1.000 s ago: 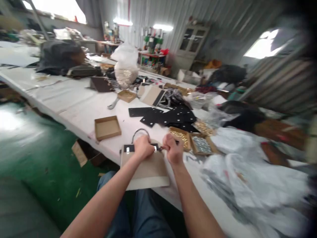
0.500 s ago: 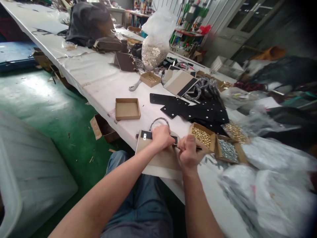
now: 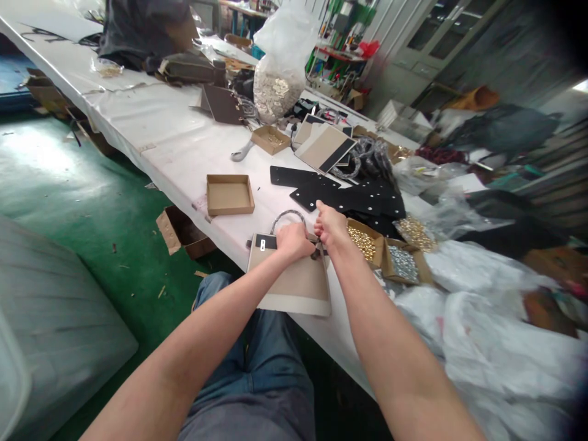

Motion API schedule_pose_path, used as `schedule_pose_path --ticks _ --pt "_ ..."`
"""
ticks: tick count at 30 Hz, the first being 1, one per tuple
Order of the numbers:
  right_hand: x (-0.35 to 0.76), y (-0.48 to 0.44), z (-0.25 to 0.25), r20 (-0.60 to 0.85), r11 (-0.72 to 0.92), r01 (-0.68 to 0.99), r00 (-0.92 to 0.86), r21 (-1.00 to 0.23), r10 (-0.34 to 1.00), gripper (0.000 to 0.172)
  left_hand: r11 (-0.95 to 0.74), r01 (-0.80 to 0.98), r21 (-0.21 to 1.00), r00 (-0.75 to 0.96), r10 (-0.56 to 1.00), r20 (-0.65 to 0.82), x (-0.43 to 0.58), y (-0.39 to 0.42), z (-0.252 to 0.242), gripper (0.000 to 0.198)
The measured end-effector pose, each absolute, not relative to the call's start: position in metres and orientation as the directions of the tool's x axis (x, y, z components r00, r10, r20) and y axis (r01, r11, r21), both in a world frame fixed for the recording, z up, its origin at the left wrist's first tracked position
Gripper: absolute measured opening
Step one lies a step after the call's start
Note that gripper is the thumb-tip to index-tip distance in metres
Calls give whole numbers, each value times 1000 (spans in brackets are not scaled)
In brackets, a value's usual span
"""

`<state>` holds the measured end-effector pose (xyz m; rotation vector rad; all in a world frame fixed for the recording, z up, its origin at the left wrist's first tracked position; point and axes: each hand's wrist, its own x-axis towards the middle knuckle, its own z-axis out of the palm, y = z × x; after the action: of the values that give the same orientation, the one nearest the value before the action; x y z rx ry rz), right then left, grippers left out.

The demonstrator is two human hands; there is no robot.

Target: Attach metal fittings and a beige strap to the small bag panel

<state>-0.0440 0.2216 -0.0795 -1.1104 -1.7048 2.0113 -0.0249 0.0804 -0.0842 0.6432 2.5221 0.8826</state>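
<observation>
A tan handbag panel (image 3: 294, 283) with a black top band and a grey loop handle (image 3: 285, 215) lies at the table's near edge. My left hand (image 3: 294, 241) is closed over the band, pressing the bag down. Just to its right, my right hand (image 3: 329, 228) is closed in a pinch at the band's end; what it pinches is too small to name. Right beside that hand sits a small box of gold rivets (image 3: 362, 241), with a box of silver rivets (image 3: 403, 263) further right.
An empty cardboard tray (image 3: 229, 195) sits left of the bag. Black punched strips (image 3: 340, 197) and more tan bags (image 3: 324, 147) lie behind. A bag of pale parts (image 3: 275, 92) stands at the back. White plastic bags (image 3: 496, 318) crowd the right side. Green floor lies to the left.
My right hand has lifted from beside the bag's right end to the band's far corner. The view has tilted down and shifted slightly; the left hand stays on the band.
</observation>
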Motion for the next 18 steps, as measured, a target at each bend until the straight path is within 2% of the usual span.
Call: schedule_pose_path --ticks 3,4,5,6,8,9,11,14,18 --pt "-34 225 -69 -454 -314 329 -675 -891 581 75 700 274 659 -821 527 -219 -24 77 -81 34" --pt "-26 225 -65 -437 -319 304 -708 -898 555 78 700 273 660 -822 526 -219 -24 76 -81 35" --pt "-14 225 -61 -383 -311 245 -748 -918 541 82 699 275 661 -822 527 -215 -24 76 -81 36" --pt "-1 224 -58 -265 -289 118 -793 -950 548 84 696 277 662 -823 528 -210 -25 75 -83 37" --pt "29 215 -56 78 -150 -207 -799 -967 597 85 688 274 672 -825 527 -203 -26 75 -87 37" --pt "42 208 -57 238 -53 -338 -756 -940 609 83 683 269 679 -829 524 -197 -27 75 -89 36" --pt "64 189 -61 455 118 -488 -662 -865 595 77 675 262 689 -835 517 -190 -28 76 -94 33" --pt "79 161 -72 594 266 -549 -595 -792 542 70 679 258 688 -832 518 -200 -29 75 -96 29" --pt "81 145 -81 587 365 -460 -612 -810 531 70 677 251 692 -822 526 -216 -28 72 -93 28"
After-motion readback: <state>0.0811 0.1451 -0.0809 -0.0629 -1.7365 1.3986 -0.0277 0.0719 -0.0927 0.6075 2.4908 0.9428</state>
